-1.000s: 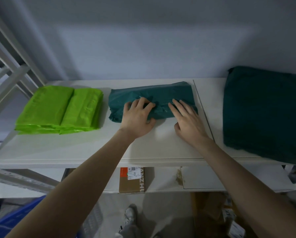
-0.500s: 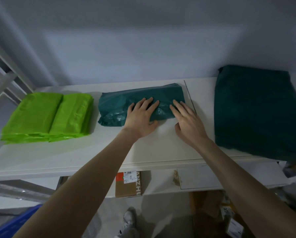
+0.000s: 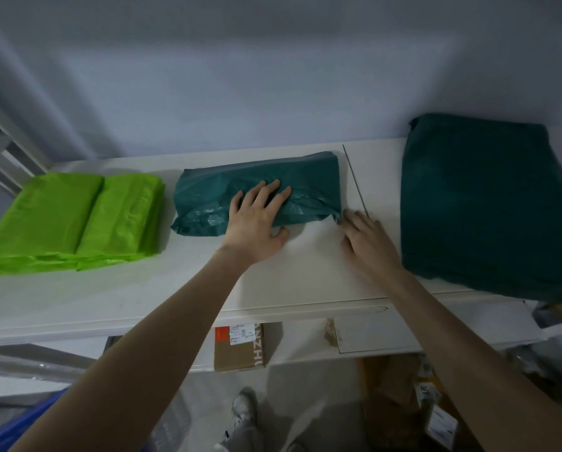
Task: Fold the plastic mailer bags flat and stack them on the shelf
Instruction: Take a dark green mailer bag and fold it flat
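A folded dark teal mailer bag (image 3: 309, 176) lies across the middle of the white shelf (image 3: 143, 288). My left hand (image 3: 257, 220) rests flat on its near middle, fingers spread, pressing it down. My right hand (image 3: 367, 239) is on the shelf just off the bag's near right corner, its fingertips touching that corner. A stack of folded bright green bags (image 3: 74, 220) sits at the left. A large flat pile of dark teal bags (image 3: 485, 203) lies at the right.
A seam between shelf boards (image 3: 354, 181) runs just right of the folded bag. White shelf uprights (image 3: 2, 151) stand at far left. Below are a cardboard box (image 3: 239, 347) on a lower shelf, more boxes (image 3: 403, 402) on the floor and a blue crate (image 3: 19, 429).
My right hand has slid off the bag's top to its near right corner. My left hand stays pressed on the bag, and the camera has drifted a little.
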Tool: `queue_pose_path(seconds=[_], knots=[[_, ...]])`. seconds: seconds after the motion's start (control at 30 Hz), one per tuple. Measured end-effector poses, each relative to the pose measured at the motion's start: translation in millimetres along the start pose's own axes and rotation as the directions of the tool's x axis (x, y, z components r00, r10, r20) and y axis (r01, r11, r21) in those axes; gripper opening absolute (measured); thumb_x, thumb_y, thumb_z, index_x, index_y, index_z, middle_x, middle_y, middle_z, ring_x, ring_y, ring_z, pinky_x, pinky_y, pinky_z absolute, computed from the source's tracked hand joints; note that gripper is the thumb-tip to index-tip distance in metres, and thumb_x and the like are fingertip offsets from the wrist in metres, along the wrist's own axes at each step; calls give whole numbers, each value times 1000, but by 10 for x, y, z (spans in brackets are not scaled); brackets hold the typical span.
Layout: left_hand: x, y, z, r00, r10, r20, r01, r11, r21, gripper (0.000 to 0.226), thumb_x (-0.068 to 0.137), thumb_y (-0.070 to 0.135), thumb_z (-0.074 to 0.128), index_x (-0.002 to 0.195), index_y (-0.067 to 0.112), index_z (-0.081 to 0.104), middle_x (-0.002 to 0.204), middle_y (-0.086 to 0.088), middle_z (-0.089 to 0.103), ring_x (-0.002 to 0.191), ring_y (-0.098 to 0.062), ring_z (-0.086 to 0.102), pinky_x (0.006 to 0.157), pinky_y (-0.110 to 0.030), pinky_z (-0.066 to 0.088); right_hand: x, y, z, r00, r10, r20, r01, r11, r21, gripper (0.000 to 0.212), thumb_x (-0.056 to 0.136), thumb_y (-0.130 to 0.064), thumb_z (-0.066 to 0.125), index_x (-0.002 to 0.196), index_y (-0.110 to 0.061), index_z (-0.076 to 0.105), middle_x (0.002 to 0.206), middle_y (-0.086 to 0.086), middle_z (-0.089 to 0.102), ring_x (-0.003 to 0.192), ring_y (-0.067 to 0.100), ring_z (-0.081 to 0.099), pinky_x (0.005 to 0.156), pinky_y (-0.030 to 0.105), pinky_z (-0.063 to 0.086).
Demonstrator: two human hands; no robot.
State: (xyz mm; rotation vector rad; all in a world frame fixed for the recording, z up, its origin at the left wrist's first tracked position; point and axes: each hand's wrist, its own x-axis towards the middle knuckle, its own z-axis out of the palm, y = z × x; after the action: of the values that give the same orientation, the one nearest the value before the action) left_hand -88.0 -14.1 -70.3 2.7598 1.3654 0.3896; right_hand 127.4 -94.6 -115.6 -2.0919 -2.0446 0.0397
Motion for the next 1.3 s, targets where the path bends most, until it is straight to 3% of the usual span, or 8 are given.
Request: queue_pose_path(seconds=[0.1,0.23,0.33,0.57,0.77,0.87,1.03,1.3], knots=[[-7,26,22,999,-3,-45,2,1000,-18,69,82,38,57,145,25,31,152,0,28,142,-24,19,115,-48,10,43,-148,-113,975,217,-50,-178,895,408,31,99,-17,33,109,0,58,115,17,57,111,32,50,88,34,39],[-23,25,50,998,6,-57,-7,1000,-18,68,81,37,59,143,23,34,151,-1,31,142,-25,21,115,-49,10,334,-331,-297,814,483,324,-448,164,879,44,96,-38,47,116,0,54,102,17,64,76,23,67,70,33,53],[-22,18,50,998,10,-58,-11,1000,-17,68,81,36,60,143,23,35,151,-1,31,142,-25,21,115,-49,10,445,-397,-340,760,495,421,-469,-32,883,37,86,-17,67,112,9,59,88,14,66,55,12,64,58,20,55],[-69,6,69,998,44,-53,-44,999,16,67,77,40,50,140,19,39,148,-3,35,141,-25,23,114,-50,10,429,-471,-368,726,570,385,-490,35,871,11,80,2,68,89,6,63,67,10,60,50,15,56,40,14,45],[-4,33,-62,998,38,-60,-42,996,-77,69,79,56,24,126,12,48,136,-8,44,133,-26,36,118,-45,4,421,-365,-419,723,493,485,-562,11,827,25,81,-12,64,105,-5,60,94,14,67,75,26,65,67,37,56],[-5,-1,-133,992,45,-116,-50,998,-43,57,84,55,28,108,10,53,110,-7,53,106,-25,54,117,-44,15,452,-279,-531,752,542,374,-519,138,843,56,81,-27,60,130,-9,41,118,10,58,96,24,60,75,35,52],[-83,-114,-243,989,-32,-145,31,999,-9,57,88,57,22,113,16,52,102,-4,51,97,-25,53,106,-42,27,591,-302,-741,829,559,-7,-338,511,790,51,89,-24,53,137,-12,38,139,9,37,128,22,38,106,34,34],[-202,-447,-364,988,-148,-40,148,989,-24,63,90,58,11,135,31,45,128,1,39,119,-21,39,103,-38,27,765,-755,-691,901,313,300,-433,678,594,77,82,-64,51,141,-20,30,137,7,45,121,27,48,96,35,42]])
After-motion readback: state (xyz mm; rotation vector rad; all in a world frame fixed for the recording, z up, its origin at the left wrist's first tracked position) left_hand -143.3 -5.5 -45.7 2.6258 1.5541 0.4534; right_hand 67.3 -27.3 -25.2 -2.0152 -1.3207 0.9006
